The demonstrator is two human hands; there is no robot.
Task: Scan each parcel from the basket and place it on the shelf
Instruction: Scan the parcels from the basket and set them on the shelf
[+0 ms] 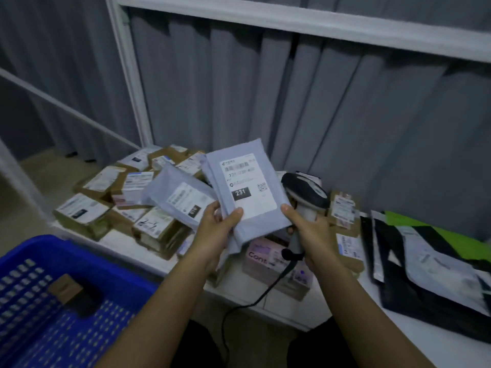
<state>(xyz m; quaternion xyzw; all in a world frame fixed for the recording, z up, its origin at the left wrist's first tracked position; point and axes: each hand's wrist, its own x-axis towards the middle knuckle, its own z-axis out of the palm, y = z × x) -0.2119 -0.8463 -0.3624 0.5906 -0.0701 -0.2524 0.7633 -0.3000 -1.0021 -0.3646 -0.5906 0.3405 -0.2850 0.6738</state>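
Parcels are seen from the head camera, the only view given, and one grey mailer (247, 192) is held up over the shelf (148, 251) with its white label facing the camera, a black tag reading 231 printed on it. It is pinched at its lower left corner by the left hand (216, 229), thumb on the front and fingers curled behind. The right hand (308, 232) is wrapped round the grip of a corded scanner (305, 192), and its thumb is laid against the mailer's lower right edge (whether the trigger is pressed cannot be told). The scanner's head sits just behind and right of the mailer, not aimed at the label. A second grey mailer (180, 195) lies just behind the left hand, on brown boxes (106, 197) already stacked on the shelf. A blue basket (53, 301) sits at lower left with one small box (66, 288) left inside. The step in hand is judged to be the scan: the barcode must be brought under the scanner's window, after which a free spot on the shelf is needed for the mailer.
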